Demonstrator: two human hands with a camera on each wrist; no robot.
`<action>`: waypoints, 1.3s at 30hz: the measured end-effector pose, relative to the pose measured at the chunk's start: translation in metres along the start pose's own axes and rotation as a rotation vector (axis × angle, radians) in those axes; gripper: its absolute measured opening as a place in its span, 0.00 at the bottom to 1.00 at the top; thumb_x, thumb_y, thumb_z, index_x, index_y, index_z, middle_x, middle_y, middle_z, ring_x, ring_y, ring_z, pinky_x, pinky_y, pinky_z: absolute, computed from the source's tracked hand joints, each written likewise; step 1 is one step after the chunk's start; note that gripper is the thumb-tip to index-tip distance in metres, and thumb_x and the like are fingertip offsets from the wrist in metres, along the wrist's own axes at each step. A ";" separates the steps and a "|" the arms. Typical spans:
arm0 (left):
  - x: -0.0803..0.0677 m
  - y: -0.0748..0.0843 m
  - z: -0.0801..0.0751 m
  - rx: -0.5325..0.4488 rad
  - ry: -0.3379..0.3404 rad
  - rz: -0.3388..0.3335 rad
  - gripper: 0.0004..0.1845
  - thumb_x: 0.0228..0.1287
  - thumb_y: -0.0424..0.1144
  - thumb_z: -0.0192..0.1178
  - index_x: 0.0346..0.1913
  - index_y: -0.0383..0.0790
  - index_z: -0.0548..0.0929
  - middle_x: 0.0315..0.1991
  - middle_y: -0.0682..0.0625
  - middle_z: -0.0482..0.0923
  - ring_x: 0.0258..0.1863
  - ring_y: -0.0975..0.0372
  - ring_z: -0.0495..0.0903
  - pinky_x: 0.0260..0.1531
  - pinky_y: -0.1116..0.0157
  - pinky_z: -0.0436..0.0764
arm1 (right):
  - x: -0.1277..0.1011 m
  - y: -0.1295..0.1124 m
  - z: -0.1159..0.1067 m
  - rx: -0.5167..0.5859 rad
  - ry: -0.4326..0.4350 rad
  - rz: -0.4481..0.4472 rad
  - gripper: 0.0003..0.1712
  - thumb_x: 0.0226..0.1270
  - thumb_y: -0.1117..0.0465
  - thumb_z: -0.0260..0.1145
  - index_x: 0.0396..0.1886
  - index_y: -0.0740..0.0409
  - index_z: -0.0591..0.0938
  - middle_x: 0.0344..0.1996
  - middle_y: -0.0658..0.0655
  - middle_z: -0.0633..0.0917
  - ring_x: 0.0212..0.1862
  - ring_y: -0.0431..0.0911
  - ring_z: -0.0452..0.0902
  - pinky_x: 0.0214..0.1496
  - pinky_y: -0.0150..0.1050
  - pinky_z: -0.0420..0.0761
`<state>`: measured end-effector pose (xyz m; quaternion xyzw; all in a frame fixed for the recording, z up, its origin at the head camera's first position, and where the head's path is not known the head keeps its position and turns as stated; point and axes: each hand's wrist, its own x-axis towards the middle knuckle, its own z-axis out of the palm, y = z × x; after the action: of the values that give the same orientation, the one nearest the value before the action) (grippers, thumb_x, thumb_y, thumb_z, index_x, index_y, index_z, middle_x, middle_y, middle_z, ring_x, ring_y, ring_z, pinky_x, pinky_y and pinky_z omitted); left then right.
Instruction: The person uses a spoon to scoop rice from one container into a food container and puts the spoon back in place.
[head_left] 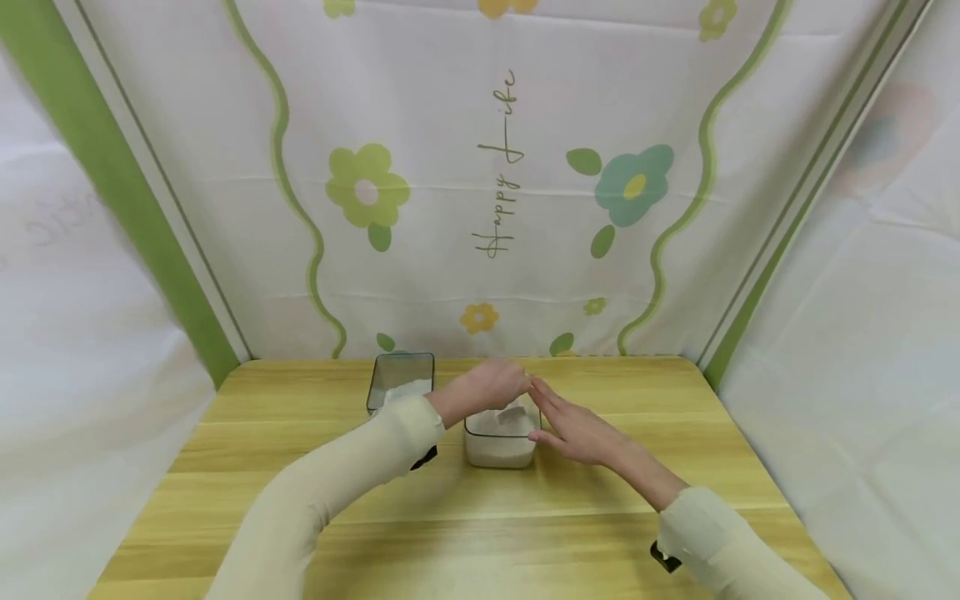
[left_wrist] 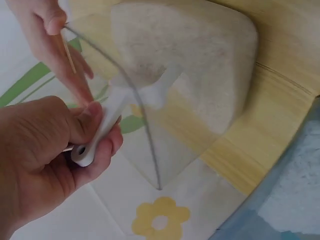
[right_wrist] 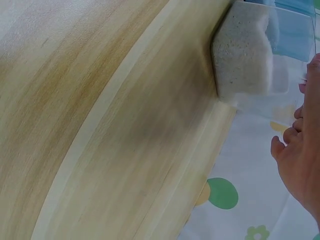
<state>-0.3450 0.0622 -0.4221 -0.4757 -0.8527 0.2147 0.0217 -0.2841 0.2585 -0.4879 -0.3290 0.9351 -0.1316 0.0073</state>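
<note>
My left hand [head_left: 491, 385] grips the white handle of a scoop [left_wrist: 102, 127], thumb on top and fingers curled beneath. The scoop's head is over a clear container [head_left: 501, 457] with a dark rim, which holds pale powder [left_wrist: 200, 55]; whether the head touches the powder I cannot tell. My right hand [head_left: 581, 433] is at the container's right side, fingers extended towards the left hand and thumb near the front rim. In the right wrist view, only part of the right hand [right_wrist: 300, 165] shows, beside the clear wall.
Left of the first container stands a second clear container [head_left: 402, 367] with white powder, partly hidden by the left sleeve. Both are on a wooden table [head_left: 480, 542]. Behind hangs a flower-printed cloth [head_left: 442, 267], with white cloth at both sides.
</note>
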 end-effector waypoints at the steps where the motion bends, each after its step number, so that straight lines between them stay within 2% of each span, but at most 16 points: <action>1: 0.000 -0.001 -0.002 -0.007 -0.025 0.012 0.08 0.72 0.35 0.59 0.47 0.46 0.86 0.38 0.53 0.85 0.29 0.66 0.79 0.28 0.71 0.79 | 0.000 -0.001 0.000 0.003 -0.004 -0.005 0.46 0.78 0.40 0.50 0.80 0.62 0.48 0.80 0.64 0.46 0.66 0.58 0.74 0.61 0.50 0.78; 3: 0.000 -0.004 -0.005 -0.059 -0.089 0.024 0.09 0.71 0.34 0.59 0.50 0.45 0.85 0.39 0.53 0.84 0.31 0.66 0.79 0.30 0.71 0.79 | 0.002 -0.002 0.000 0.007 -0.013 -0.008 0.46 0.78 0.40 0.50 0.80 0.62 0.47 0.81 0.64 0.46 0.67 0.58 0.73 0.61 0.51 0.78; 6: -0.001 -0.009 -0.005 -0.161 -0.177 0.016 0.08 0.72 0.35 0.58 0.49 0.44 0.84 0.36 0.53 0.83 0.28 0.66 0.75 0.29 0.71 0.76 | 0.003 -0.004 0.003 -0.007 -0.024 -0.013 0.46 0.78 0.38 0.49 0.80 0.61 0.47 0.81 0.63 0.46 0.69 0.57 0.71 0.62 0.50 0.78; 10: 0.002 -0.017 -0.002 -0.270 -0.234 -0.020 0.06 0.73 0.34 0.56 0.42 0.41 0.84 0.27 0.53 0.79 0.22 0.66 0.70 0.25 0.71 0.70 | 0.005 -0.004 0.004 -0.018 -0.014 -0.010 0.46 0.77 0.37 0.49 0.80 0.61 0.48 0.81 0.62 0.47 0.71 0.56 0.69 0.63 0.49 0.77; 14: 0.008 -0.023 0.004 -0.328 -0.239 -0.054 0.10 0.73 0.32 0.54 0.35 0.41 0.84 0.22 0.52 0.80 0.16 0.66 0.72 0.21 0.72 0.73 | 0.005 -0.005 0.002 -0.008 0.006 -0.004 0.46 0.77 0.39 0.50 0.80 0.63 0.50 0.81 0.63 0.48 0.71 0.57 0.68 0.64 0.50 0.76; 18: 0.011 -0.025 0.012 -0.357 -0.259 -0.066 0.13 0.72 0.32 0.55 0.29 0.43 0.84 0.20 0.52 0.82 0.15 0.66 0.76 0.20 0.71 0.76 | 0.004 -0.005 0.001 -0.005 0.005 0.003 0.45 0.77 0.39 0.50 0.80 0.63 0.51 0.81 0.63 0.47 0.71 0.58 0.68 0.65 0.51 0.76; 25: 0.010 -0.028 0.014 -0.365 -0.263 -0.040 0.12 0.72 0.34 0.56 0.34 0.39 0.90 0.20 0.52 0.84 0.21 0.63 0.84 0.20 0.71 0.74 | 0.003 -0.005 0.001 -0.002 -0.003 0.017 0.45 0.78 0.38 0.49 0.80 0.62 0.50 0.81 0.61 0.46 0.70 0.57 0.70 0.64 0.50 0.76; 29: 0.005 -0.030 0.012 -0.446 -0.264 -0.058 0.11 0.72 0.35 0.58 0.36 0.38 0.91 0.21 0.51 0.86 0.29 0.58 0.88 0.27 0.70 0.80 | 0.003 -0.004 0.001 -0.001 0.000 0.019 0.45 0.78 0.39 0.50 0.80 0.62 0.50 0.81 0.61 0.46 0.68 0.57 0.72 0.64 0.50 0.77; 32: 0.000 -0.032 0.011 -0.506 -0.259 -0.065 0.11 0.72 0.36 0.59 0.36 0.38 0.91 0.21 0.50 0.86 0.30 0.56 0.89 0.31 0.69 0.82 | 0.003 -0.003 0.002 -0.003 0.001 0.019 0.45 0.78 0.39 0.50 0.80 0.63 0.51 0.81 0.62 0.47 0.68 0.57 0.73 0.63 0.50 0.77; 39: -0.008 -0.039 0.011 -0.581 -0.221 -0.069 0.17 0.71 0.34 0.58 0.24 0.37 0.90 0.20 0.47 0.87 0.18 0.63 0.83 0.24 0.73 0.77 | 0.000 -0.003 0.000 0.018 -0.007 0.032 0.46 0.77 0.38 0.50 0.80 0.61 0.49 0.81 0.62 0.47 0.67 0.57 0.73 0.65 0.51 0.76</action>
<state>-0.3748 0.0340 -0.4160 -0.4065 -0.8912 0.0116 -0.2009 -0.2822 0.2565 -0.4867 -0.3144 0.9390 -0.1388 0.0158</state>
